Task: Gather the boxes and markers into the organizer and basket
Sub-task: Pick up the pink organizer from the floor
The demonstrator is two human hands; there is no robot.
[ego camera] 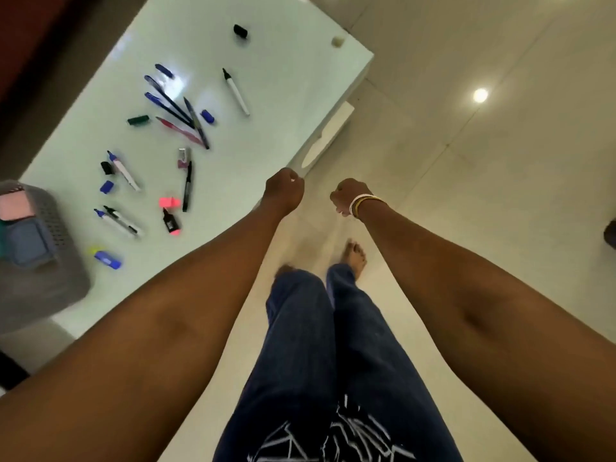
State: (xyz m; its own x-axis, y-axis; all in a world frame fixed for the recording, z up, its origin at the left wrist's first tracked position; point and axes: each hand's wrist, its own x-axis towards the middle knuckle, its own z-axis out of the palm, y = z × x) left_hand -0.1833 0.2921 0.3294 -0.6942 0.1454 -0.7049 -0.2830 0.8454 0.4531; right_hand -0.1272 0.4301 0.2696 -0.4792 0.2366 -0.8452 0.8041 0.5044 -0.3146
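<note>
From the head camera, looking down at a white table (pixel 273 105) with writing things scattered over its left half. Lying near the middle: a fan of five pens (pixel 180 110), crossing and touching one another (four blue or dark, one red). Lying apart toward the far right edge: one white marker with a black cap (pixel 236 91). Resting toward the near left corner: three more white-barrelled markers (pixel 124 170), one black pen (pixel 187 186), one pink highlighter (pixel 170 217) with its pink cap (pixel 169 202) just beside it, and one blue highlighter (pixel 107 258) at the near edge. Sitting loose among these: several small caps, blue, black and green (count blurred). Standing at the table's near left corner: one grey perforated basket (pixel 50 261), holding a pink box (pixel 15 205) and a blue box (pixel 28 243).

Hanging past the table's right edge, over the floor: left hand (pixel 283 191) and right hand (pixel 346 196), both curled into fists, gripping nothing, touching nothing; bangles circling the right wrist.
</note>
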